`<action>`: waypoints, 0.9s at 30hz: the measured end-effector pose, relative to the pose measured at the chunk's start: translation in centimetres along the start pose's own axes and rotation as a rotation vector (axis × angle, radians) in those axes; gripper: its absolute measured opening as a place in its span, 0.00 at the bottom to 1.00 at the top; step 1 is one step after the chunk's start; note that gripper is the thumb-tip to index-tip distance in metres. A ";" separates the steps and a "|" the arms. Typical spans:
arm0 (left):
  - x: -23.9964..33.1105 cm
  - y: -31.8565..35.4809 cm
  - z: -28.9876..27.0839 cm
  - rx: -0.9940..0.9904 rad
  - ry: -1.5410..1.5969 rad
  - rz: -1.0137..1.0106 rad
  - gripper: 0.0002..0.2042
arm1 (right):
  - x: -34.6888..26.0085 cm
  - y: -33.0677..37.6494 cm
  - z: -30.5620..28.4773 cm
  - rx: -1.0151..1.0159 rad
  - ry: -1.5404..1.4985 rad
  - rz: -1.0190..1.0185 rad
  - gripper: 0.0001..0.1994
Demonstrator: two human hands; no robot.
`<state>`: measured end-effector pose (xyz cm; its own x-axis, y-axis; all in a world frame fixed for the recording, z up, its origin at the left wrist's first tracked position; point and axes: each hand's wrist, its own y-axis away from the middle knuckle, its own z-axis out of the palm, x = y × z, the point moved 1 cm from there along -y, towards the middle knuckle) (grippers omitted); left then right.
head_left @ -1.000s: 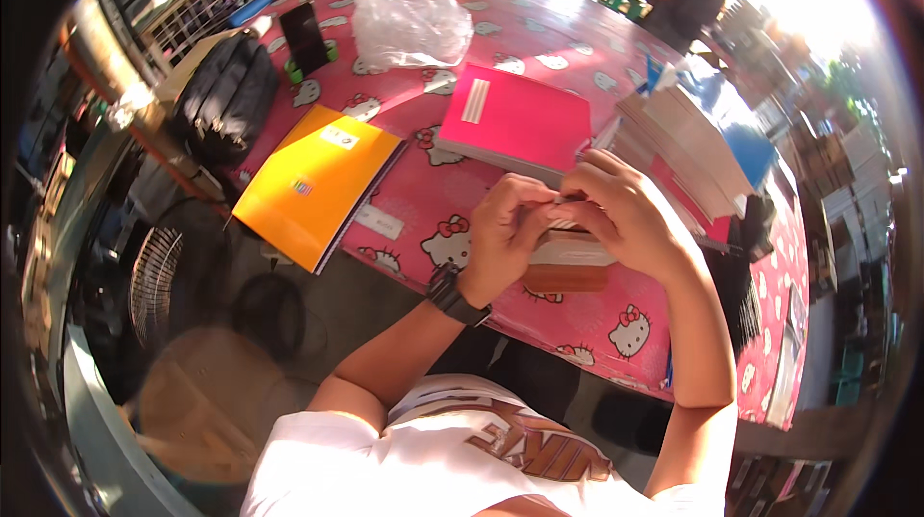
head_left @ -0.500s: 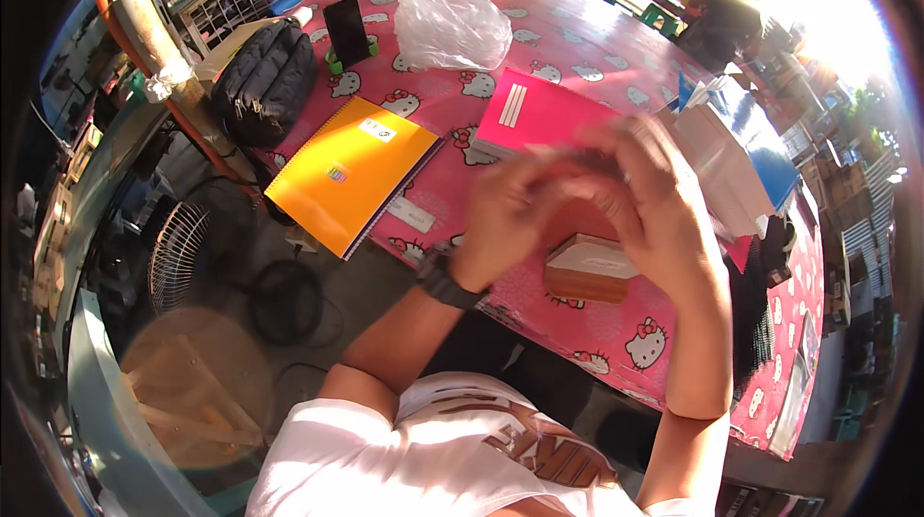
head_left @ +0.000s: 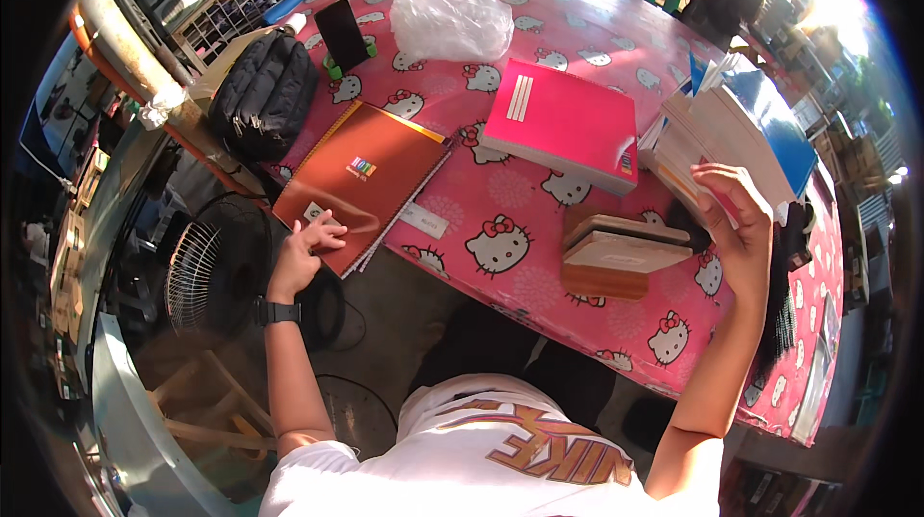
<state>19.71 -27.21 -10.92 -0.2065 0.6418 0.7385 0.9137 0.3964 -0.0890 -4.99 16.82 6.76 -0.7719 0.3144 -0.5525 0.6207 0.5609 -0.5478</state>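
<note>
Fingers of the left hand [head_left: 300, 255] are loosely spread over the seven-o'clock edge of the brown notebook [head_left: 364, 192] — whether they press or pinch, I cannot tell — with most of its cover toward one o'clock; that edge seems to overhang the table [head_left: 539, 257], so pushing down could tip it off. The right hand [head_left: 739, 214] is half-curled, nothing visibly pinched, and a knock toward twelve o'clock could topple the piled books [head_left: 707, 140].

Gap between brown notebook [head_left: 371, 163] and block [head_left: 628, 254]
</note>
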 end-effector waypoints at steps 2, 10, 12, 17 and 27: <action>-1.2 0.2 -1.0 -0.081 0.057 -0.010 0.20 | 1.3 0.3 -0.1 -0.033 0.050 0.030 0.06; 9.9 -13.0 7.4 0.140 0.241 0.213 0.11 | 2.0 0.6 2.4 -0.063 -0.032 0.195 0.05; 12.9 -17.9 11.9 0.139 0.159 0.119 0.15 | 1.3 1.7 2.2 -0.112 -0.023 0.184 0.05; 14.2 -20.9 16.9 0.261 -0.318 0.730 0.20 | 2.3 6.9 -0.2 0.006 -0.070 0.210 0.05; 19.2 -25.2 14.7 -0.377 -0.448 0.583 0.21 | 8.4 17.0 3.1 0.620 -0.217 0.517 0.07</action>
<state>-12.41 -15.22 -4.33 0.2902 0.9089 0.2996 0.9570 -0.2770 -0.0865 -0.54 26.60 -9.18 -0.3647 0.2266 -0.9031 0.9016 -0.1563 -0.4033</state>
